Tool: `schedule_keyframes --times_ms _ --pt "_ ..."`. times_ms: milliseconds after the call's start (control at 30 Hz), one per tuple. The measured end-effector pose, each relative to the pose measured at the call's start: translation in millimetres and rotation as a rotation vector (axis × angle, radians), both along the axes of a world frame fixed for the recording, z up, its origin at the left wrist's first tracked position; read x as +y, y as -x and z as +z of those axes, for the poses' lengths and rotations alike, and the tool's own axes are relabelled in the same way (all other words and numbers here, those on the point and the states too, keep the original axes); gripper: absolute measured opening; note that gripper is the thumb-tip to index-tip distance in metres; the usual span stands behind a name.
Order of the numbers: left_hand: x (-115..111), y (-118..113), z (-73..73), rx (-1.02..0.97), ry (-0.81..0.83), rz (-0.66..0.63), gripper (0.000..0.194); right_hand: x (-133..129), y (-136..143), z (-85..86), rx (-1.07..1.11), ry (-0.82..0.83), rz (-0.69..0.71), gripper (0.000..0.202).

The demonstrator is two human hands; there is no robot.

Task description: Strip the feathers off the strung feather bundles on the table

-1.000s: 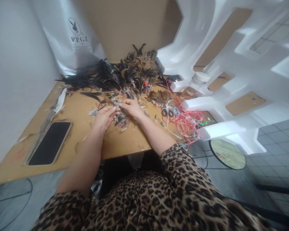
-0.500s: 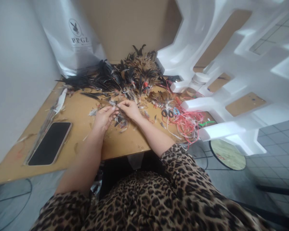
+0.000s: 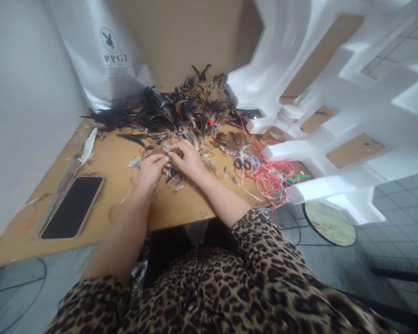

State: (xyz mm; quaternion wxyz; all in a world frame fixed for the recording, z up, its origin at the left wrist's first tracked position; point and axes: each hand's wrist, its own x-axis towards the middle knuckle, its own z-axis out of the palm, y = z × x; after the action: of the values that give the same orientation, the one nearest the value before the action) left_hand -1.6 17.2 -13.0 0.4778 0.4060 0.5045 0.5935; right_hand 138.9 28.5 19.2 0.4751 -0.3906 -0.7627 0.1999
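My left hand (image 3: pixel 150 170) and my right hand (image 3: pixel 188 161) meet over the table, their thumbs and fingertips pinched together on a brown feather (image 3: pixel 156 149). Its quill end is hidden by my fingers. Just beneath and beyond them lie loose feathers and fluff (image 3: pixel 176 178). Farther back spreads a pile of long black feathers (image 3: pixel 153 107). Beside it stands a thick bunch of brown feathers (image 3: pixel 212 95) with a red tie low on it. A smaller brown bunch (image 3: pixel 235 139) lies to the right of my right hand.
Scissors (image 3: pixel 242 163) with dark handles lie beside a tangle of pink string (image 3: pixel 271 178). A phone (image 3: pixel 73 207) rests at the left. White moulded foam (image 3: pixel 313 157) leans in from the right, near a lidded clear jar (image 3: pixel 286 119). A white bag (image 3: pixel 107 69) stands behind.
Both hands have shifted slightly, with the left fingers curling in closer under the right. Less of the brown feather shows past the fingers than before.
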Motion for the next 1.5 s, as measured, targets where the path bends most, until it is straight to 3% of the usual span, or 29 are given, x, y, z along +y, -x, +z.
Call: schedule_keyframes --times_ms 167,333,600,1033,1233,1400,1500 --pt "0.0 -0.3 0.3 0.017 -0.015 -0.020 0.020 3.7 0.5 -3.5 -0.048 -0.054 -0.031 0.018" --pt "-2.1 -0.2 5.8 -0.207 0.035 -0.027 0.018 5.6 -1.0 -4.8 -0.042 -0.114 -0.136 0.018" --pt "-1.1 1.2 3.5 -0.390 0.010 -0.107 0.011 -4.5 4.5 -3.2 -0.449 -0.264 -0.141 0.029" --pt "-0.4 1.1 0.7 -0.378 -0.017 -0.116 0.010 -7.0 6.0 -0.7 -0.575 -0.273 -0.180 0.033" --pt "-1.3 4.1 6.2 -0.432 0.020 -0.042 0.006 2.4 -0.6 -3.5 -0.381 -0.205 -0.012 0.028" --pt "-1.6 8.0 11.3 -0.443 0.040 -0.001 0.004 30.4 -28.1 1.2 0.031 0.050 -0.099 0.023" --pt "-0.7 9.3 11.3 -0.446 0.041 0.014 0.005 41.3 -43.1 5.0 0.129 0.231 -0.077 0.021"
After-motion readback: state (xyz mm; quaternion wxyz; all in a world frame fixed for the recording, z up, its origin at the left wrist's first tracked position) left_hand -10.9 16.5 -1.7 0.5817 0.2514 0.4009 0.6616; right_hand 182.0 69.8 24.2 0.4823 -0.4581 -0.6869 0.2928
